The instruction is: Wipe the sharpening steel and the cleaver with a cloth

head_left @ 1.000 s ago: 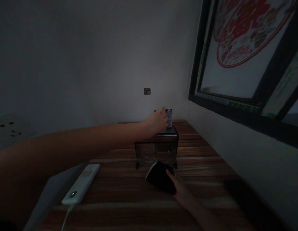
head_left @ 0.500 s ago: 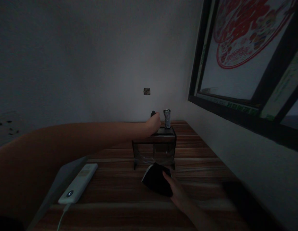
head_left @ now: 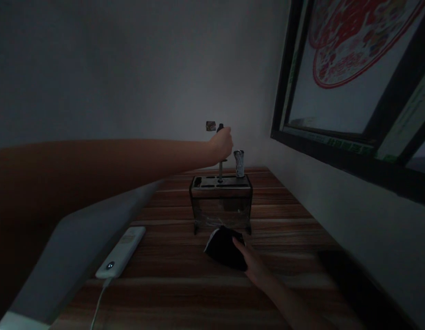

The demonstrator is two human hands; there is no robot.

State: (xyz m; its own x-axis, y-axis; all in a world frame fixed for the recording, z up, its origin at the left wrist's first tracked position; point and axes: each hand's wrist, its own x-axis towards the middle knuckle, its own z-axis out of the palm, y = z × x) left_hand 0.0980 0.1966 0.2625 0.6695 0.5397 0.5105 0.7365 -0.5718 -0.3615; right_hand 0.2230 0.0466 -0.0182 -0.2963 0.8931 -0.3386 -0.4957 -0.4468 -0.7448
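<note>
My left hand (head_left: 223, 144) is closed round the black handle of what looks like a sharpening steel (head_left: 220, 170). Its straight metal shaft stands upright, with the lower end in a hole in the top of a knife block (head_left: 221, 193). The block has a slotted top and a see-through front. Just right of that hand, a grey, wrapped-looking upright piece (head_left: 239, 164) stands on the block's top. In front of the block, my right hand (head_left: 252, 263) grips a folded black cloth (head_left: 225, 250) with a pale edge, thumb on top.
A white power bank (head_left: 121, 252) with a lit display and a cable lies on the left of the wood-grain table (head_left: 171, 270). A dark long object (head_left: 356, 284) lies at the right. Walls close in behind and on the right, where a dark-framed window (head_left: 336, 133) sits.
My left hand moved left from beside the grey piece, closed on the black handle, and rose, drawing part of the shaft up out of the block. My right hand stays on the cloth.
</note>
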